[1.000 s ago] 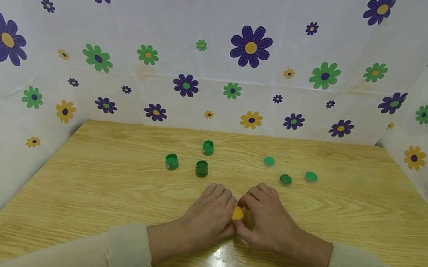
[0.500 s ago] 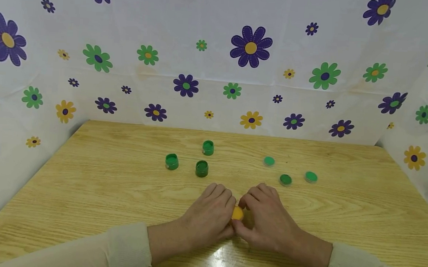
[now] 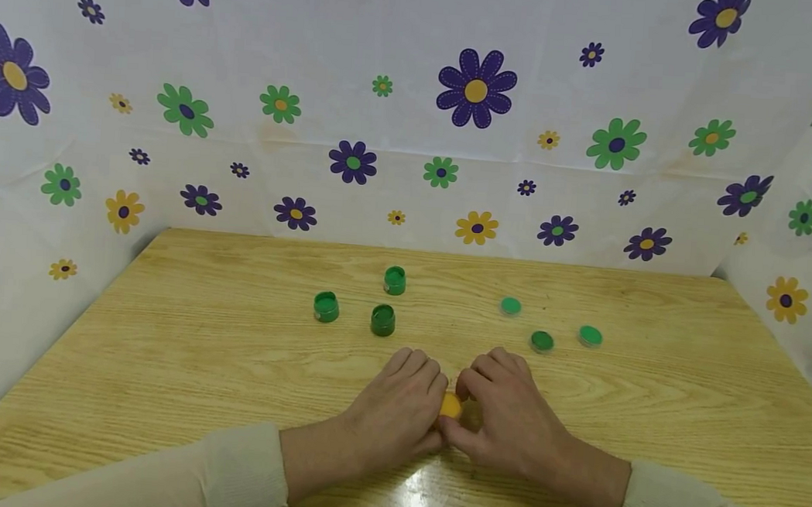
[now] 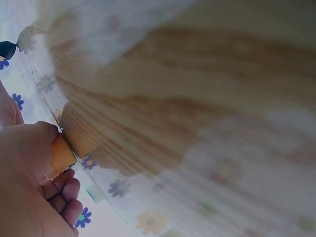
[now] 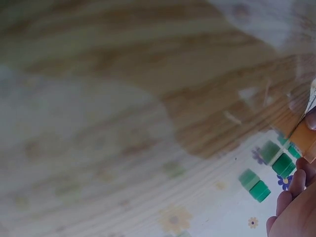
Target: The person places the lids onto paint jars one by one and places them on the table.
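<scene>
A small paint jar with a yellow-orange top (image 3: 450, 406) stands between both hands near the table's front. My left hand (image 3: 397, 404) grips it from the left, thumb and curled fingers around its body, as the left wrist view shows with the orange jar (image 4: 62, 153). On the other side, my right hand (image 3: 507, 419) pinches the top's edge with thumb and forefinger. Hands hide most of the jar's side. Beyond the left hand stand three uncovered green paint jars: one at left (image 3: 326, 307), one at back (image 3: 394, 281) and a darker one (image 3: 383, 321).
Three green lids lie to the right: a far one (image 3: 510, 306), a dark one (image 3: 542, 342) and a rightmost one (image 3: 590, 337). The wooden table (image 3: 185, 333) is bounded by a white flower-print cloth (image 3: 400, 121) at the back and sides.
My right forefinger has shifted slightly to the right along the top's edge. The left hand and the green jars and lids have stayed where they were.
</scene>
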Tool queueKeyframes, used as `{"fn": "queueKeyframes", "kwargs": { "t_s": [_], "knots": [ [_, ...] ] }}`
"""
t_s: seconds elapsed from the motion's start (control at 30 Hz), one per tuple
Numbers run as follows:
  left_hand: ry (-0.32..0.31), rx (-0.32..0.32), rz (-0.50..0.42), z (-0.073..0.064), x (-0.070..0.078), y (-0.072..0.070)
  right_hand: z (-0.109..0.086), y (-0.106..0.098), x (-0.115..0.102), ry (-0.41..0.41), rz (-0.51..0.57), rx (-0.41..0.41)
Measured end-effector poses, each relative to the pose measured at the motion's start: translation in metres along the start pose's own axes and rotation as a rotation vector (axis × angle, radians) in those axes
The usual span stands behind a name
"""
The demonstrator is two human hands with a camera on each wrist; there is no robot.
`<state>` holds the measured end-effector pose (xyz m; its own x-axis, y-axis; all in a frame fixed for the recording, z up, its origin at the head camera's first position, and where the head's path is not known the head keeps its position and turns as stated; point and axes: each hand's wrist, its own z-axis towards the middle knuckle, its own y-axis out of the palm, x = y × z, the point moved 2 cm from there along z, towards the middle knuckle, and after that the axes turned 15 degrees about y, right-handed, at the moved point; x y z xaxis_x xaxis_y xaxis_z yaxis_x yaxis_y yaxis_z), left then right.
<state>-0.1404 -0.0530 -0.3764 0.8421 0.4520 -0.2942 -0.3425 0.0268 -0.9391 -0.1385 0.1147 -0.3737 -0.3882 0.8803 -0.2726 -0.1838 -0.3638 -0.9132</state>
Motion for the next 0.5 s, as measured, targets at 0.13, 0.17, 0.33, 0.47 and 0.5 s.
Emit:
{"fn": "queueKeyframes", "kwargs": {
  "t_s": [0.13, 0.17, 0.33, 0.47, 0.5],
  "knots": [
    [0.0, 0.001, -0.003, 0.0, 0.0001, 0.0002, 0.0002, -0.0009, 0.0, 0.003, 0.002, 0.008],
    [-0.001, 0.003, -0.004, 0.0001, 0.0001, 0.0003, 0.0003, -0.001, 0.0, 0.005, 0.005, 0.006],
    [-0.004, 0.015, -0.007, 0.0003, 0.0002, 0.0005, 0.0, -0.0016, -0.0001, -0.002, 0.038, -0.013],
    [-0.002, 0.02, -0.01, 0.0001, 0.0005, 0.0004, -0.0008, -0.0019, -0.0001, -0.034, 0.048, -0.016],
    [-0.002, 0.02, -0.012, 0.0001, 0.0005, 0.0003, -0.0009, -0.0018, -0.0001, -0.039, 0.045, -0.014]
  ]
}}
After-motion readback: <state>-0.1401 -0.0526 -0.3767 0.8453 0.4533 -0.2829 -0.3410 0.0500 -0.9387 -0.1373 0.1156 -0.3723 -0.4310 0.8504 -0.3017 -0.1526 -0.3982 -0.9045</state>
